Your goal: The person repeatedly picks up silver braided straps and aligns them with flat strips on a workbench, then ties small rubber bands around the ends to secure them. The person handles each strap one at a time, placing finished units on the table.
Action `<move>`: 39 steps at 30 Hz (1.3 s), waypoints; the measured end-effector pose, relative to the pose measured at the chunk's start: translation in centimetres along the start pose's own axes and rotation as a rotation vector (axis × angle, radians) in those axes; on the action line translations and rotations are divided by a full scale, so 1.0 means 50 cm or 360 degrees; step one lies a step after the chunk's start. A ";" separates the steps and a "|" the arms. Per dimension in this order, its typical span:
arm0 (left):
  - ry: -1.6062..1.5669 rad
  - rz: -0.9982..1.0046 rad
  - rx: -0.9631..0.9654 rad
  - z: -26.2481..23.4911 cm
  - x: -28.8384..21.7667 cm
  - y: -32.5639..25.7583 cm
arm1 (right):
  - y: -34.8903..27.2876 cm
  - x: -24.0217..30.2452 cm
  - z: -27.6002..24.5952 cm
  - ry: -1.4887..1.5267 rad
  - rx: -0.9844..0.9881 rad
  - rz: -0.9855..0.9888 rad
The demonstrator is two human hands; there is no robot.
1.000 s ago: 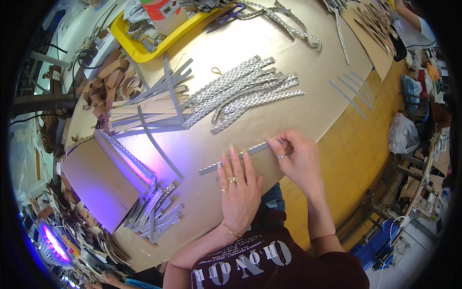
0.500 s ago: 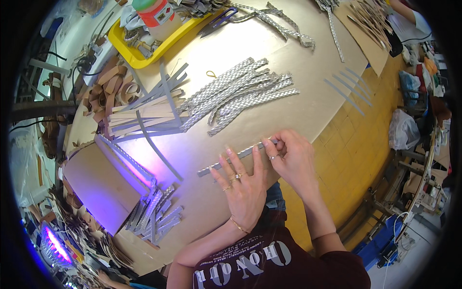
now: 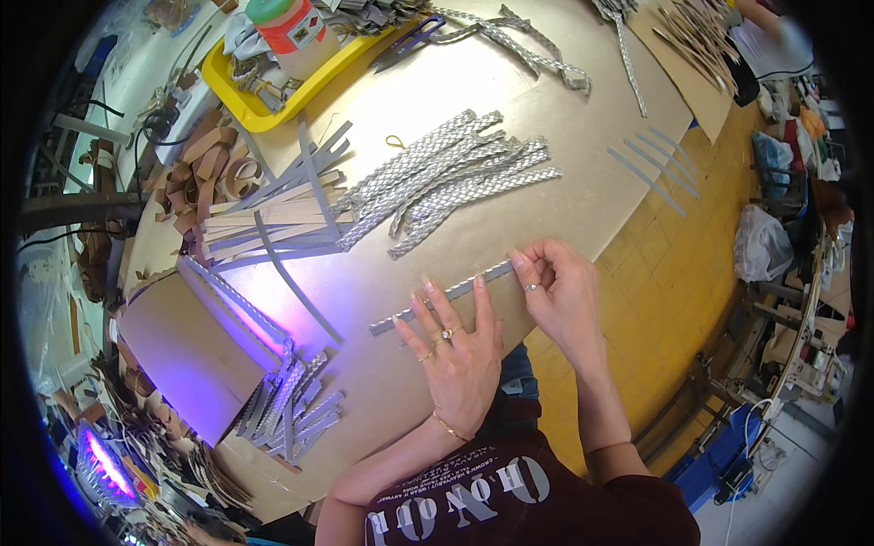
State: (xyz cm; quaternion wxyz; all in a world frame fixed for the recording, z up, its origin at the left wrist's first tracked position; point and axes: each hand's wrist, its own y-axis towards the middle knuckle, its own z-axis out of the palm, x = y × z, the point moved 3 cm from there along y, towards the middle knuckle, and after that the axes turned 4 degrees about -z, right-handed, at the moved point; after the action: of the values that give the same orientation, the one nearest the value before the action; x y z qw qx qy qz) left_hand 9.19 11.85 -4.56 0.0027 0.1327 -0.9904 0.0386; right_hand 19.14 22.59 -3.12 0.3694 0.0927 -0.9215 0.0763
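Observation:
Pinched between the thumb and fingers of my right hand (image 3: 563, 293) is the right end of a narrow grey strip with a silver braided face (image 3: 493, 273). My left hand (image 3: 462, 364) lies with fingers spread across the same strip, fingertips pressing it to the table. The strip slants up to the right, and its left end sticks out past my left fingers. Beyond my hands lies a pile of silver braided strips (image 3: 446, 173). Left of that pile are flat grey and pale tan strips (image 3: 273, 223), and a long grey strip (image 3: 293, 280) curves toward me.
A yellow tray (image 3: 300, 102) holds a green-lidded jar (image 3: 289, 38); dark-handled scissors (image 3: 407, 47) lie beside it. Grey strips (image 3: 678, 187) overhang the table's right edge. Leftward are a cardboard piece (image 3: 187, 341) and more braided strips (image 3: 291, 409). Another person's arm (image 3: 761, 23) shows top right.
My right thumb and fingers have shifted slightly along the strip's right end, and more of its grey end shows. My left hand stays spread on the strip.

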 end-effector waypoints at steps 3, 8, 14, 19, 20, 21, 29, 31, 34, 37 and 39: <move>-0.0007 -0.0002 0.0008 0.000 0.001 -0.001 | -0.001 -0.001 0.004 -0.0016 -0.0019 0.0006; -0.0008 0.0006 0.0004 0.000 0.001 -0.001 | -0.004 0.003 0.009 -0.0016 -0.0076 0.0018; -0.0170 -0.0014 -0.0003 0.009 0.010 -0.008 | -0.001 0.003 0.005 -0.0014 -0.0194 0.0195; -0.0640 0.0026 0.0082 0.022 0.060 -0.035 | 0.000 0.005 0.008 -0.0204 -0.0198 0.0098; -0.0676 -0.0018 0.0077 0.023 0.073 -0.041 | -0.001 0.004 0.009 -0.0218 -0.0208 0.0102; -0.0714 -0.0081 0.0067 0.024 0.087 -0.046 | -0.003 0.005 0.010 -0.0219 -0.0233 0.0057; -0.0650 -0.0137 -0.0207 0.017 0.165 -0.045 | -0.007 0.001 0.006 -0.0154 -0.0196 0.0035; -0.0676 -0.0102 -0.0360 0.007 0.169 -0.039 | -0.003 -0.003 -0.002 -0.0005 -0.0155 0.0090; -0.0851 -0.0101 -0.0381 -0.005 0.177 -0.023 | 0.003 0.003 -0.013 0.0223 -0.0094 0.0080; -0.0920 -0.0065 -0.0385 -0.030 0.185 -0.022 | 0.025 0.029 -0.020 0.0175 -0.0103 -0.0168; -0.1012 -0.0106 -0.0213 -0.050 0.201 -0.039 | 0.041 0.055 -0.020 0.0042 -0.0157 -0.0426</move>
State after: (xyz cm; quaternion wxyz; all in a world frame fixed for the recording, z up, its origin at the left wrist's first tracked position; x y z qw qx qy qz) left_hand 0.00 7.52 -1.75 -0.2969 0.1699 -0.9371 -0.0702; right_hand 17.37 24.50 -0.65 0.3925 0.1955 -0.8986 -0.0177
